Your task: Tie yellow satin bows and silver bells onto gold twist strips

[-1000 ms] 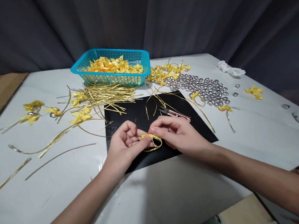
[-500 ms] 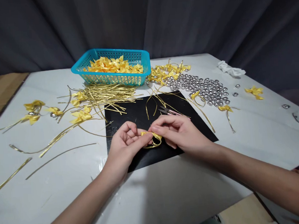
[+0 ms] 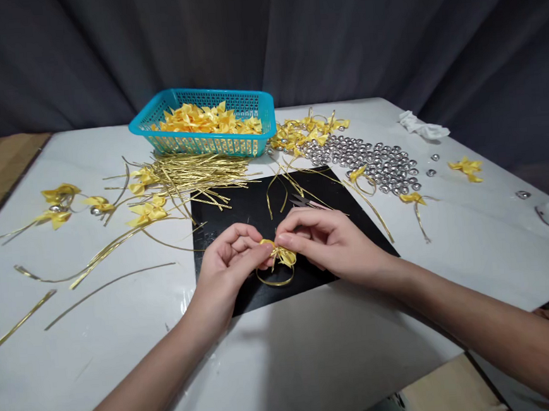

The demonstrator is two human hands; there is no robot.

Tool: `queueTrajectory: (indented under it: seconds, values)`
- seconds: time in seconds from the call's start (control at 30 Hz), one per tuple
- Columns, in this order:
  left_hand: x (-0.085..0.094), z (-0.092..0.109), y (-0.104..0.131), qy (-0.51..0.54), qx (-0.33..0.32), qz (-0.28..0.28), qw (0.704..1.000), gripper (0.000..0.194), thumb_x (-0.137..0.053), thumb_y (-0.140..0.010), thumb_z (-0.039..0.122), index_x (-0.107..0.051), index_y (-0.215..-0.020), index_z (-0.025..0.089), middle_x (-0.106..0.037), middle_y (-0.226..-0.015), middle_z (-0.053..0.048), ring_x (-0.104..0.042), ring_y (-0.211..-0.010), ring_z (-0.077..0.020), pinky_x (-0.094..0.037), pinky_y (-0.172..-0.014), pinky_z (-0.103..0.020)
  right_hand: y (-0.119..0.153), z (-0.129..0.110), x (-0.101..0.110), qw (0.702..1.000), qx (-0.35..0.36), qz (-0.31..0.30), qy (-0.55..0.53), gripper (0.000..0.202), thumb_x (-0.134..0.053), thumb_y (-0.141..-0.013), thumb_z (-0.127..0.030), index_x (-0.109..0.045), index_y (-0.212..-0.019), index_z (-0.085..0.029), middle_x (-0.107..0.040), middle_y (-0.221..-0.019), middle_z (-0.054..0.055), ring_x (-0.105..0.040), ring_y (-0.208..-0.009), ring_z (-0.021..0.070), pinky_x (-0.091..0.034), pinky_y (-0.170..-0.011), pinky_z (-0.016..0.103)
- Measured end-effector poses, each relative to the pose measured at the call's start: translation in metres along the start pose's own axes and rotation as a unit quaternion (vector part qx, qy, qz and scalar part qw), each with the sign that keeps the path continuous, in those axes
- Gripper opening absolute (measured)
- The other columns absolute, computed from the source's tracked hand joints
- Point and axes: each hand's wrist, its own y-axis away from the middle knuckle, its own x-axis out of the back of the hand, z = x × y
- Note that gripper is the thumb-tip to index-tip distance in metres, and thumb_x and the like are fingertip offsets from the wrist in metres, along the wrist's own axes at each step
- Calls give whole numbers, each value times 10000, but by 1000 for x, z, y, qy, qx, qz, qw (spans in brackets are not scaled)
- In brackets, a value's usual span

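Over the black mat (image 3: pixel 281 293), a small yellow ribbon bow (image 3: pixel 285 256) is held up between both hands. My left hand (image 3: pixel 238 253) pinches its left side with thumb and forefinger. On its right side, my right hand (image 3: pixel 315 234) has thumb and fingertips closed on the ribbon. A loop of gold cord (image 3: pixel 276 285) hangs below the bow. Scissors (image 3: pixel 305 202) with pink handles lie behind my right hand, partly hidden by it. The fingertips cover part of the bow's middle.
A blue basket (image 3: pixel 202 135) of yellow ribbon pieces stands at the back. Gold cords (image 3: pixel 200 170) lie in front of it. To the right spreads a pile of silver beads (image 3: pixel 375 159); finished-looking bows (image 3: pixel 316 128) sit behind. A white cloth (image 3: pixel 423 125) is far right.
The bow has turned, so more of its loops and the gold binding show. The cord loop now hangs lower. Both hands stay nearly in place, my left fingers shifting slightly.
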Motion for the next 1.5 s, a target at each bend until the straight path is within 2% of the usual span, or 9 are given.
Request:
queueTrajectory:
  seconds: [0.1, 0.2, 0.33, 0.53, 0.77, 1.03, 1.33, 1.5]
  values:
    - [0, 0, -1, -6, -9, 1, 1000, 157, -750, -677, 196, -617, -756, 165, -622, -614, 41, -554, -583, -62, -433, -591, -144, 0, 0, 0, 1000, -2, 10, -14, 246, -647, -778, -389, -638, -732, -147, -519, -644, -16, -391, -481, 47, -303, -415, 196]
    - [0, -1, -1, -9, -10, 0, 1000, 157, -761, -664, 192, -623, -736, 167, -622, -631, 40, -552, -587, -64, -429, -586, -147, -1, 2, 0, 999, -20, 20, -27, 228, -661, -765, -371, -655, -743, -144, -506, -580, -31, -383, -437, 42, -291, -384, 191]
    - [1, -1, -1, -23, 5, -11, 1000, 150, -760, -661, 192, -619, -707, 168, -592, -578, 46, -518, -543, -60, -402, -542, -145, 0, 6, 0, 995, -72, 5, -63, 214, -640, -782, -362, -633, -781, -149, -476, -505, -57, -375, -373, 36, -280, -346, 171]
    - [3, -2, -1, -13, 17, -12, 1000, 144, -758, -652, 166, -630, -718, 172, -596, -591, 48, -525, -567, -53, -402, -562, -132, 0, 3, -3, 988, -105, -7, -108, 296, -670, -737, -438, -606, -767, -151, -467, -491, -70, -376, -353, 30, -271, -330, 157]
    - [2, 0, -1, -28, 42, 1, 999, 124, -772, -627, 185, -704, -728, 161, -657, -632, 13, -560, -591, -77, -428, -591, -164, 1, 9, -4, 982, -82, 3, -168, 210, -621, -808, -377, -579, -799, -171, -454, -472, -87, -432, -399, 45, -392, -419, 166]
    - [1, 1, -2, -13, 38, -15, 999, 76, -744, -666, 200, -681, -675, 158, -637, -597, 25, -543, -579, -66, -416, -576, -148, 0, 7, -6, 981, -83, 10, -175, 209, -639, -793, -357, -571, -753, -163, -460, -477, -92, -428, -380, 30, -326, -390, 158]
    - [3, 0, -2, -39, 44, -22, 998, 83, -740, -651, 173, -658, -648, 162, -601, -543, 38, -504, -525, -63, -386, -543, -160, 0, 9, -8, 967, -120, 0, -226, 261, -655, -770, -414, -584, -785, -163, -435, -404, -106, -415, -350, 33, -364, -403, 161]
    - [4, -1, -3, -26, 37, -28, 999, 80, -732, -665, 180, -658, -646, 156, -619, -569, 32, -518, -553, -60, -395, -559, -151, 0, 7, -4, 974, -119, -17, -194, 286, -712, -709, -398, -615, -797, -144, -547, -564, -54, -494, -426, 37, -399, -420, 156]
